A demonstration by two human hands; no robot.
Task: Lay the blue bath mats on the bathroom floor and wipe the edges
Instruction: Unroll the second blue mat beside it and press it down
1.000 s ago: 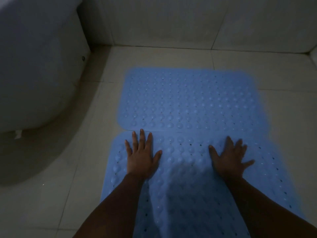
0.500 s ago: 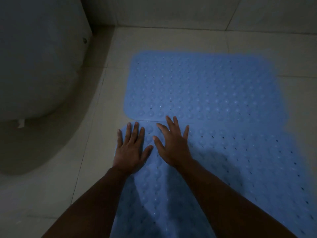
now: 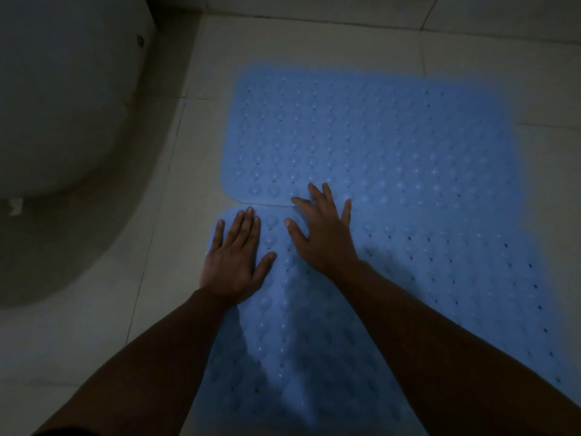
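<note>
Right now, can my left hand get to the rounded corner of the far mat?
Probably yes. The left hand lies flat on the near mat, just short of the far mat corner, with nothing between.

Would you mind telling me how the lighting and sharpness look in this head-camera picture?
Head view: dim overall, with a bluish cast. The far mat has soft, smeared outer edges, and its bumps blur toward the right. The left hand and right hand lie flat, fairly sharp, on the near mat. The forearms throw dark shadows on it. The toilet sits in gloom, and wide-angle bending curves the floor tiles.
</note>
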